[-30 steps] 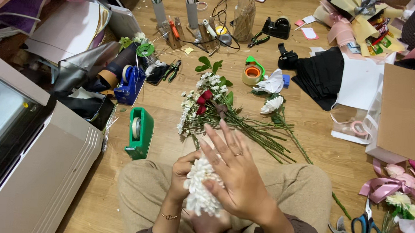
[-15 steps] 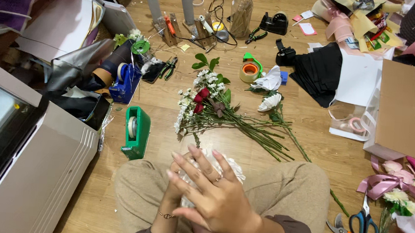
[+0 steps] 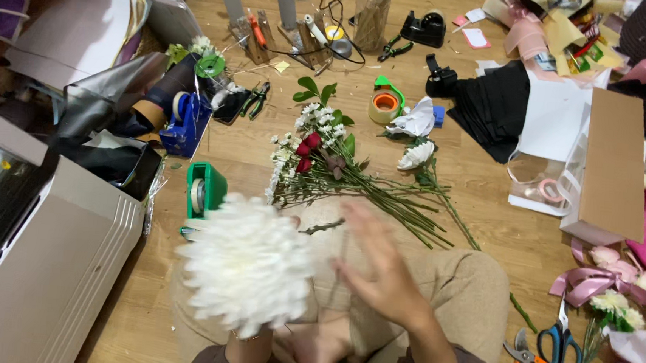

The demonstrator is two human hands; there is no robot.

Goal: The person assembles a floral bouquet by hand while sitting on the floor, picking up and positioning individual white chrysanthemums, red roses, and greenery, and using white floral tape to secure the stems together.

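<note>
A big white chrysanthemum bloom (image 3: 247,263) fills the lower left of the head view, blurred and raised close to the camera. My left hand is hidden behind the bloom; only its wrist with a thin bracelet (image 3: 247,338) shows below, so it seems to hold the flower from underneath. To the right of the bloom my right hand (image 3: 377,272) hovers over my lap, blurred, fingers spread and holding nothing. On the wooden floor ahead lies a bunch of cut flowers (image 3: 324,159), red and white heads with long green stems.
A green tape dispenser (image 3: 203,190) stands left of the bunch, a blue one (image 3: 187,119) behind it. An orange tape roll (image 3: 383,108), black cloth (image 3: 487,109), a cardboard box (image 3: 612,168), pink ribbon (image 3: 593,280) and scissors (image 3: 558,346) lie to the right. A white appliance (image 3: 44,260) sits at left.
The white bloom has risen from my lap toward the camera and now looks much larger. My right hand has come off the bloom and moved to its right.
</note>
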